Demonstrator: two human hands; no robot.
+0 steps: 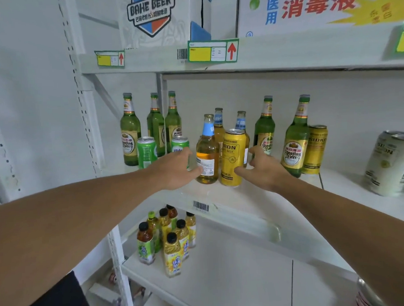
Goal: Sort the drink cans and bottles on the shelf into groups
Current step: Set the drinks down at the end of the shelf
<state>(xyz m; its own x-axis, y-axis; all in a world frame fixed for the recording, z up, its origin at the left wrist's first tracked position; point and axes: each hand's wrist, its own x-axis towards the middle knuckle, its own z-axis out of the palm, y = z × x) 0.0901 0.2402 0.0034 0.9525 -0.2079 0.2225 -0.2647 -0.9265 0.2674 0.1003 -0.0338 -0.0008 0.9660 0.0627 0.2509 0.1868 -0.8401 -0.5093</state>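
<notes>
On the middle shelf (235,197), my left hand (176,170) holds an amber beer bottle (206,152) with a blue neck label, thumb on its front label and fingers at its left side. My right hand (266,170) holds a yellow beer can (233,156) right beside that bottle, thumb on the front and fingers at the can's right side. Two more amber bottles (218,125) stand behind them. Three green beer bottles (130,132) and two green cans (146,153) stand at the left. Two green bottles (296,139) and a gold can (315,148) stand at the right.
A large white can (391,163) stands at the far right of the shelf. Several tea bottles (172,253) are grouped on the lower shelf. Cardboard boxes (153,18) sit on the shelf above, close over the bottle tops. A white upright (86,116) bounds the left side.
</notes>
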